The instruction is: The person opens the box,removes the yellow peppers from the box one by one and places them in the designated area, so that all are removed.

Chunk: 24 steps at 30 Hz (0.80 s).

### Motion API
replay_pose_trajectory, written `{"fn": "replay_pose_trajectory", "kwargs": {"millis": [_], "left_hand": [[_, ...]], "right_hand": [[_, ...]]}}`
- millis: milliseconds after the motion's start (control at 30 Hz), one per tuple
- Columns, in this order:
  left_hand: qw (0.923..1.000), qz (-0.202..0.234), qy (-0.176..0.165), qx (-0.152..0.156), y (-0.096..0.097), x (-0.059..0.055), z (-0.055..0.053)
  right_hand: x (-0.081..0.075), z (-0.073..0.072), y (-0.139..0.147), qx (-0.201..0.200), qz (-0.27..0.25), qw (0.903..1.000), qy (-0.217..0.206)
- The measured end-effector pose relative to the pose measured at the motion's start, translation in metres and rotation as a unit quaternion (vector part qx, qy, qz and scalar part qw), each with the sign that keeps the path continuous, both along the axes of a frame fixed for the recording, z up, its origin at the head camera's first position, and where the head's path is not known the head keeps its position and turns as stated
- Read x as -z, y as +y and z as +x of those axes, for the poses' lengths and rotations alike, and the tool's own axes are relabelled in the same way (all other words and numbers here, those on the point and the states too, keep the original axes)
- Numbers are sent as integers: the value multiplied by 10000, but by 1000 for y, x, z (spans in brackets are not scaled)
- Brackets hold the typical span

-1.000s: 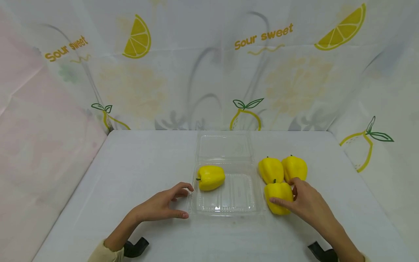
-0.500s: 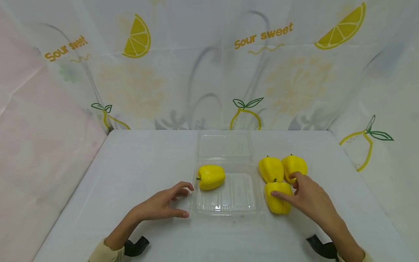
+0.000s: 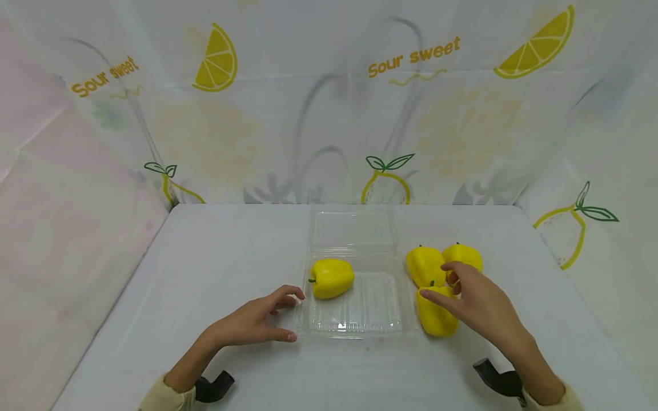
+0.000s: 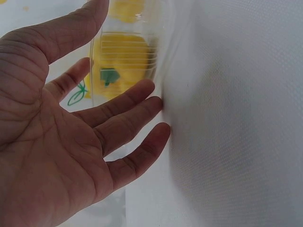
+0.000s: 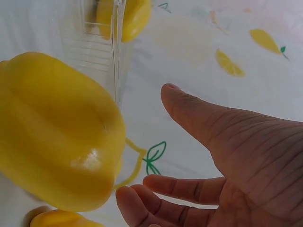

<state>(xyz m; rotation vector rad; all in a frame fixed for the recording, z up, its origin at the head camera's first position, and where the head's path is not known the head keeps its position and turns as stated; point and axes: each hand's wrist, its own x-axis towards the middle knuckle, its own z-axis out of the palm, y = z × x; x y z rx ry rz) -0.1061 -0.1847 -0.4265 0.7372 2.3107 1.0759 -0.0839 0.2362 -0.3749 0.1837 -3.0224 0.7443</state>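
Note:
A yellow bell pepper [image 3: 332,279] lies on its side in the left half of a clear plastic clamshell box [image 3: 382,302], its lid tilted back. My left hand [image 3: 248,324] is beside the box's left wall, fingers spread and loosely bent, holding nothing. To the right of the box sit a front bell pepper [image 3: 434,319], a back left bell pepper [image 3: 422,266] and a back right bell pepper [image 3: 466,254]. Over these hovers my right hand [image 3: 483,299], thumb and fingers apart. In the right wrist view a gap separates this hand from the large bell pepper [image 5: 61,137].
A white cloth covers the table [image 3: 231,245]. Behind it hangs a lemon-printed curtain [image 3: 288,125]. Black curved pieces, one at the left wrist [image 3: 215,388] and one at the right, stick out near the sleeves.
My right hand has come off the front bell pepper and risen slightly up and away toward the back ones. The left hand, the box and the peppers have stayed put.

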Motion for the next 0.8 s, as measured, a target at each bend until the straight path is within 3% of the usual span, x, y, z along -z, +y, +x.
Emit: {"fn": "replay_pose_trajectory", "kwargs": {"millis": [400, 800], "left_hand": [[10000, -18, -54, -31, -1, 1, 0], [10000, -7, -45, -39, 0, 0, 0]], "right_hand": [[0, -11, -25, -334, -123, 9993, -112], [7, -19, -45, -750, -276, 9966, 209]]}}
